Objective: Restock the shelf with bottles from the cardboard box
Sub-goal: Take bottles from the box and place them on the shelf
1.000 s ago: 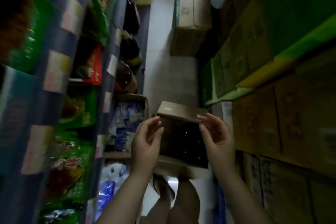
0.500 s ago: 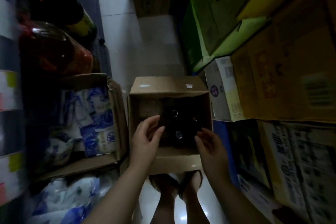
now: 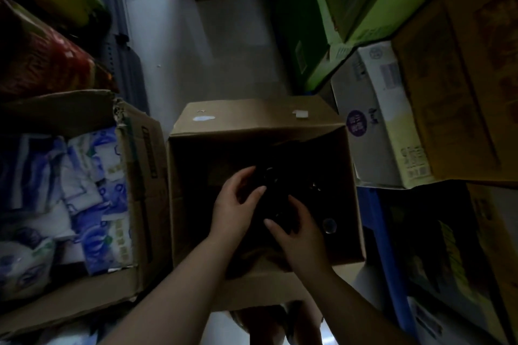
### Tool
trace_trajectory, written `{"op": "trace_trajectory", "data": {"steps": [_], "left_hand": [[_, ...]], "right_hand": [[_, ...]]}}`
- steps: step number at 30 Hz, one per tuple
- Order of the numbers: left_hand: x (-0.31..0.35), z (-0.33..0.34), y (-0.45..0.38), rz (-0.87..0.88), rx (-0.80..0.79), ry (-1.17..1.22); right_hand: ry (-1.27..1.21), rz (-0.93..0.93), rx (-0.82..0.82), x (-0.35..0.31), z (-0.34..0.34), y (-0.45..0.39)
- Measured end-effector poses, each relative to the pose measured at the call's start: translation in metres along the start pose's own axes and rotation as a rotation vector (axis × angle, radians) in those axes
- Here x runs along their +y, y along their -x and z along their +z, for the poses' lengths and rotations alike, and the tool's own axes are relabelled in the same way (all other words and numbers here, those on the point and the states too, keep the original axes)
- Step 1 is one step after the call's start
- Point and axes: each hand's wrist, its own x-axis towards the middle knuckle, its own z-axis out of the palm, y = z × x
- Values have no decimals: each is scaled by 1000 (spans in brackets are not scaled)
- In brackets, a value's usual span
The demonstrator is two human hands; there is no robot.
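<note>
In the head view, the open cardboard box stands on the pale floor in the middle of a narrow aisle, with its far flap folded outward toward 12 o'clock. Both hands reach down into it. The left hand is inside the box at about 9 o'clock from the box centre; its fingers are curved around the top of a dark bottle, but the inside is so dark that I cannot tell if they really grip it or only touch it. The right hand is at about 5 o'clock from the box centre, with its fingers bent over another dark shape, and here also I cannot tell if it has hold of something. A round bottle cap shines faintly just beside the right hand, at 3 o'clock from it. At 9 o'clock from the box, touching its side, stands a torn carton full of blue and white packets. At 3 o'clock a white carton lies under stacked brown cartons, and green cartons are at 1 o'clock.
</note>
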Motion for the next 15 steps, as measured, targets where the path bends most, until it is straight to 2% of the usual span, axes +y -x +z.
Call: {"op": "trace_trajectory", "data": {"steps": [8,15], "left_hand": [[-8,6,-22,-19,-146,-38],[-11,19,-47,9,-207,-156]], "right_hand": [[280,-81,-169,7,-7,-27],[313,-163,-229,14,-14,-42]]}}
